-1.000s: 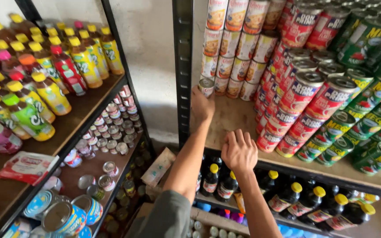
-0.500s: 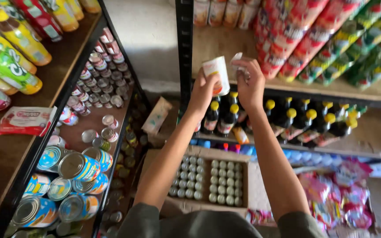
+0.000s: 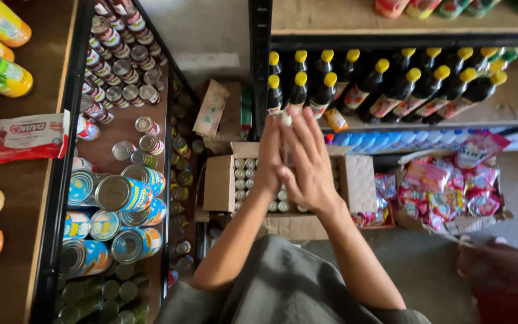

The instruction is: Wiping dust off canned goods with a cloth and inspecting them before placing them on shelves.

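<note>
Hands pressed together, perhaps clasping something, above box.

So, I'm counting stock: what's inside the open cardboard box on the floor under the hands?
The cardboard box holds rows of small cans seen lid-up. The left hand and right hand, pressed together above it, cover the middle rows, so a full count isn't possible.
</note>
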